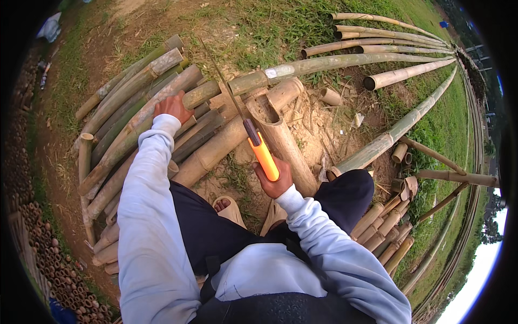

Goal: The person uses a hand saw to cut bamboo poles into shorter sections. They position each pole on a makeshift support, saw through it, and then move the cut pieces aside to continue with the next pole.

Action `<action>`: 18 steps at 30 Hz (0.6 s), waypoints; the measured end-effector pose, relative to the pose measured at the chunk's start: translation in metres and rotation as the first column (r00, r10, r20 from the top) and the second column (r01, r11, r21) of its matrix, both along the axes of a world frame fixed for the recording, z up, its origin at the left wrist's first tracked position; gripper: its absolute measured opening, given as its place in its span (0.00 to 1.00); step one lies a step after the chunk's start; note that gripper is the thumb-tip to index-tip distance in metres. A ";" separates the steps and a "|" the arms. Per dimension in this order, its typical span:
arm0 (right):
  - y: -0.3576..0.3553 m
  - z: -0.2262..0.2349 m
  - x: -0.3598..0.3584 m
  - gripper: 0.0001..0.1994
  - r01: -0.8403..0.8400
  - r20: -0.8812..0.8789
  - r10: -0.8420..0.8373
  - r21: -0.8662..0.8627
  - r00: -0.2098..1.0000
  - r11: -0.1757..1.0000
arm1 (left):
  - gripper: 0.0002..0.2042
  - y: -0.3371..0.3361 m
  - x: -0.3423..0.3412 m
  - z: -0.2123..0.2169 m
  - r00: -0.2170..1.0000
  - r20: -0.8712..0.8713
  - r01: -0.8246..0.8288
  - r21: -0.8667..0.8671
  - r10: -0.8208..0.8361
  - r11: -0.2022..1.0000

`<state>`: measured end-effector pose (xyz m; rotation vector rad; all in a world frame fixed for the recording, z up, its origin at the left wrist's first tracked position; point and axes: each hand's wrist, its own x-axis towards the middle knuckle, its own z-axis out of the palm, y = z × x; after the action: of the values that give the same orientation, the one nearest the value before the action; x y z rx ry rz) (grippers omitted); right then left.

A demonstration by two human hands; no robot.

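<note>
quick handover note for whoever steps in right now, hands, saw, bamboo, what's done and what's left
Left hand: pressed on the bamboo pile, arm stretched out, holding nothing.
Right hand: closed on the orange handle of the hand saw; its thin blade runs up and away across the poles.
Work piece: notched bamboo pole lies slanted in front of the knees, open notch near its top end.
Done: notch is open; short cut pieces are stacked to the right.
Left: long uncut poles lie on the grass beyond.
</note>
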<state>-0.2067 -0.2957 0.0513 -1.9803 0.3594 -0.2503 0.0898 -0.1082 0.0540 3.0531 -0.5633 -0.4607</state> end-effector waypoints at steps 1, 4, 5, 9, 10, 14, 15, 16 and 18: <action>0.003 0.005 -0.015 0.07 -0.018 0.013 0.018 -0.012 1.000 1.000 | 0.32 0.003 -0.005 -0.001 1.000 0.013 0.002 -0.003 -0.001 1.000; 0.011 0.027 -0.036 0.05 -0.003 0.055 0.002 0.018 0.998 1.000 | 0.30 -0.001 -0.015 -0.004 0.997 0.050 0.054 -0.061 -0.051 0.997; 0.011 0.033 -0.041 0.05 0.057 0.019 -0.059 0.104 0.998 0.993 | 0.30 -0.004 -0.015 0.001 0.997 0.006 0.071 -0.046 -0.071 0.996; -0.006 0.040 -0.057 0.06 -0.016 0.062 0.011 0.085 0.998 0.996 | 0.33 0.023 -0.019 0.019 0.998 -0.044 0.053 -0.046 -0.055 0.998; -0.006 0.047 -0.063 0.06 -0.007 0.041 0.001 0.154 0.999 0.988 | 0.33 0.035 -0.021 0.026 0.998 -0.039 0.039 -0.047 -0.041 0.998; -0.018 0.052 -0.072 0.03 0.002 0.119 -0.018 0.133 0.993 0.991 | 0.37 0.111 -0.044 0.045 0.998 0.048 -0.046 -0.070 0.050 0.996; -0.018 0.058 -0.074 0.04 0.018 0.111 -0.037 0.167 0.993 0.986 | 0.37 0.132 -0.055 0.045 0.997 0.018 -0.069 -0.041 0.070 0.997; -0.023 0.058 -0.074 0.07 0.007 0.135 -0.026 0.136 0.991 0.991 | 0.38 0.155 -0.068 0.046 0.996 -0.007 -0.089 -0.017 0.089 0.996; -0.029 0.052 -0.074 0.13 0.030 0.210 -0.045 0.074 0.977 0.997 | 0.39 0.187 -0.097 0.051 0.990 -0.090 -0.104 0.092 0.113 0.990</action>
<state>-0.2811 -0.3244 0.1035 -1.8584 0.2640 -0.4628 -0.0073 0.0792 0.1054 3.1020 -0.3813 -0.6395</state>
